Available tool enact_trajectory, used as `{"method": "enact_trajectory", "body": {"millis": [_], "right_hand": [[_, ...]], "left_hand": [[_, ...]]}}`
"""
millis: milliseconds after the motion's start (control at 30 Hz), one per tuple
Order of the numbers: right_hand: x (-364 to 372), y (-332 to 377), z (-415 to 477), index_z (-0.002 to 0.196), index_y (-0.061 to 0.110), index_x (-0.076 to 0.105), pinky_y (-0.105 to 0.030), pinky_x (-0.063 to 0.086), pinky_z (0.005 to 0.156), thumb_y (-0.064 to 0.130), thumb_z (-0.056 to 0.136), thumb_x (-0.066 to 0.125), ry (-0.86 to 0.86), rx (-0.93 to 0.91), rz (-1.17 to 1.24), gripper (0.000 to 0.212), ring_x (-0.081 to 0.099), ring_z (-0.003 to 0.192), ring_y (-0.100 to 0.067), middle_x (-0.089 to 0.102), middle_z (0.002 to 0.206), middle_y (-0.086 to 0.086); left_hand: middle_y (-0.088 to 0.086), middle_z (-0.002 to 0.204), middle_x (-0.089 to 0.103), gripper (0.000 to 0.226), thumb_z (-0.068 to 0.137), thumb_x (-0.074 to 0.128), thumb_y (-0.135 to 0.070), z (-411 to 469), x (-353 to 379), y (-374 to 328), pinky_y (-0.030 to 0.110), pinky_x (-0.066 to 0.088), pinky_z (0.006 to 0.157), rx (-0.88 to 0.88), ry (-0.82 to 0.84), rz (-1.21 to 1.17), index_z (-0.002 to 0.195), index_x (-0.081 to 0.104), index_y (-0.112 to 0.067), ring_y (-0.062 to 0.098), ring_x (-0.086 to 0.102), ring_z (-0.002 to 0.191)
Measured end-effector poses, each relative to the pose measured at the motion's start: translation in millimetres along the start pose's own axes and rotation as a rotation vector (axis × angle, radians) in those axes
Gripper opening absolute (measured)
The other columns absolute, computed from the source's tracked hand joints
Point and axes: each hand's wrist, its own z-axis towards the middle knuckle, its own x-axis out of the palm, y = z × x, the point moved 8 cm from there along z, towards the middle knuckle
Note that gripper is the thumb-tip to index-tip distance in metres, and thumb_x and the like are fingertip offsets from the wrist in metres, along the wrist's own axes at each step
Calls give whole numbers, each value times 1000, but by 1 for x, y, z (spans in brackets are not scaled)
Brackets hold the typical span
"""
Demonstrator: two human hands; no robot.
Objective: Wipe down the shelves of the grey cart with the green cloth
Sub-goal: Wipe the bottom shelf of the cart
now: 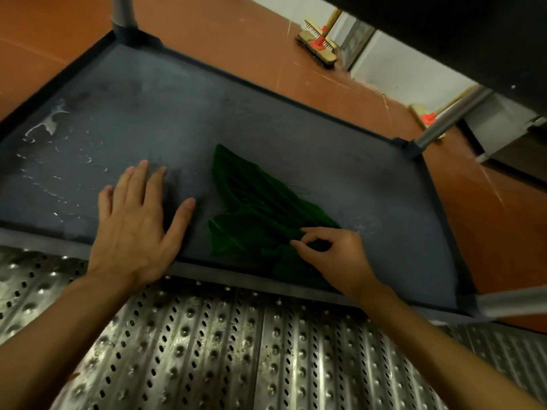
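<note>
Our left hand (134, 229) lies flat, fingers spread, on the grey cart shelf (266, 119); just right of it, our right hand (331, 255) pinches the crumpled green cloth (251, 208).

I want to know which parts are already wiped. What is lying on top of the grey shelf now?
On the grey shelf lie the crumpled green cloth, pinched by the right hand, the flat left hand, and whitish wet streaks. The surface beneath the cloth and hands is hidden.

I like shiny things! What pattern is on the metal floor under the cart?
Rows of round bumps and little slots cover the silver floor, seen from the head camera.
</note>
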Motion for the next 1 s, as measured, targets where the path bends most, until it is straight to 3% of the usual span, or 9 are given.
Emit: {"method": "enact_trajectory", "body": {"millis": [67, 133, 233, 300, 467, 567, 700, 833, 1000], "right_hand": [[-12, -11, -3, 84, 23, 68, 0, 43, 79, 31, 80, 81, -59, -6, -51, 15, 59, 95, 17, 64, 97, 25], [-13, -19, -3, 104, 26, 58, -4, 44, 81, 41, 80, 78, -45, 38, -50, 35, 58, 102, 10, 60, 106, 23], [1, -28, 2, 142, 26, 46, -22, 34, 109, 59, 87, 58, 52, 94, -241, 66, 42, 132, -8, 45, 142, 6], [11, -29, 8, 154, 26, 34, -33, 21, 118, 71, 84, 42, 108, 122, -341, 83, 25, 146, -19, 28, 158, -2], [29, -27, 38, 159, 28, 2, -31, 1, 120, 84, 76, 27, 307, 115, -454, 103, -1, 152, -12, -5, 166, 3], [44, -23, 55, 156, 26, -13, -37, -1, 124, 85, 71, 18, 438, 85, -519, 108, -12, 151, -11, -17, 164, 1], [63, -6, 80, 156, 22, -12, -34, 0, 123, 82, 74, 20, 451, 35, -487, 106, -7, 150, -11, -14, 162, 2], [94, 32, 118, 158, 9, 6, -45, 12, 124, 51, 96, 39, 316, -114, -494, 82, 14, 151, -28, 9, 165, -13], [156, 69, 181, 158, 21, -8, -47, 0, 122, 67, 94, 25, 282, 2, -490, 85, -1, 153, -26, -7, 166, -5]], "left_hand": [[19, 165, 23, 82, 96, 20, -65, 0, -1, -1, 56, 13, 123, 3, 5, 4, 155, 32, -10, 33, 17, 154], [18, 166, 21, 81, 96, 20, -65, 0, -3, -1, 57, 13, 123, -8, 13, 3, 155, 31, -11, 32, 15, 155], [17, 167, 15, 77, 96, 22, -63, 0, -12, 7, 61, 4, 123, -54, -23, 51, 156, 29, -16, 32, 12, 156], [19, 166, 17, 74, 98, 24, -60, 1, -26, 23, 64, 0, 121, -95, -92, 110, 155, 32, -14, 34, 13, 155], [19, 167, 15, 77, 96, 32, -57, -2, -46, 63, 64, 3, 122, -175, -187, 143, 155, 28, -8, 34, 11, 155], [20, 167, 16, 80, 96, 33, -57, -3, -42, 59, 57, 3, 125, -131, -199, 148, 157, 24, -6, 33, 14, 155], [19, 167, 16, 82, 97, 34, -58, -3, -42, 58, 52, 3, 125, -115, -199, 155, 159, 21, -6, 32, 15, 155], [17, 168, 16, 82, 98, 33, -60, -3, -40, 57, 51, 8, 126, -99, -186, 142, 159, 21, -7, 31, 15, 156], [16, 168, 15, 83, 99, 33, -61, -2, -37, 58, 50, 10, 126, -80, -189, 137, 160, 21, -7, 30, 13, 156]]}}
